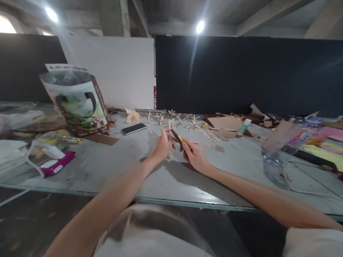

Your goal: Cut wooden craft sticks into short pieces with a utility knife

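Both my hands are close together above the grey table (128, 160). My left hand (163, 145) is closed in a pinch on a small pale wooden stick (169, 125), which points upward. My right hand (197, 157) grips a black and yellow utility knife (177, 136), its front end tilted up toward the stick. Whether blade and stick touch, I cannot tell. A thin rod (194, 142) pokes out beside the right fingers. Behind the hands lie several wooden sticks (210, 135), some crossed into star-like shapes (175, 119). A dark-screened smartphone (133, 129) rests left of them.
A large printed bag (77, 103) stands at the left, near a purple power strip (57, 164) with a white cable. Cardboard scraps (225, 123) and a glue stick (244, 127) lie at the right. A clear plastic bottle (274, 160) stands near cables farther right.
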Available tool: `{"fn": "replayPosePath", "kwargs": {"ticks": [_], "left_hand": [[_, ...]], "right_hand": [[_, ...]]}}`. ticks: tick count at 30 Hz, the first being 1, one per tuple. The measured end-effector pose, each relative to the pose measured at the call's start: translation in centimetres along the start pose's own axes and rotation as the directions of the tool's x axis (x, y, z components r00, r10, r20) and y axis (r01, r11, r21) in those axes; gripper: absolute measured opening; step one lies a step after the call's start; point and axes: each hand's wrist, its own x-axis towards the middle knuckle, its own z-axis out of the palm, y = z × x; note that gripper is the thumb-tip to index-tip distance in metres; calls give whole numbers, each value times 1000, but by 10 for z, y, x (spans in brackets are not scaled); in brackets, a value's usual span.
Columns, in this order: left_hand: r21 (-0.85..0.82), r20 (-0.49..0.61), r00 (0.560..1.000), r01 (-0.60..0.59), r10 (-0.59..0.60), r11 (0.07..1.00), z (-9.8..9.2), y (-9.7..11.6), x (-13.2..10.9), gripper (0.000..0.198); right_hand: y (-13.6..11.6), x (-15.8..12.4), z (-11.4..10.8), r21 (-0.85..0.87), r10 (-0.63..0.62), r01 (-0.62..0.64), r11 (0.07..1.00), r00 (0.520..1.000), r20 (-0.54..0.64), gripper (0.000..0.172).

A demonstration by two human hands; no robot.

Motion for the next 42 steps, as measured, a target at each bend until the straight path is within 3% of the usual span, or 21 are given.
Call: {"fn": "replayPosePath", "kwargs": {"ticks": [8, 25, 32, 42], "left_hand": [[11, -4, 1000, 5, -5, 1000, -1, 0, 0, 21], [-34, -10, 1000, 24, -25, 999, 0, -1, -1, 34], [8, -5, 1000, 14, -14, 1000, 0, -1, -1, 25], [-4, -12, 1000, -23, 23, 1000, -1, -4, -1, 30]], "right_hand": [[0, 0, 0, 7, -6, 6, 1000, 1000, 2, 60], [-3, -1, 0, 0, -2, 2, 1000, 1000, 7, 58], [-4, 0, 0, -1, -2, 2, 1000, 1000, 6, 57], [-5, 0, 0, 75, 60, -63, 995, 997, 50, 51]]}}
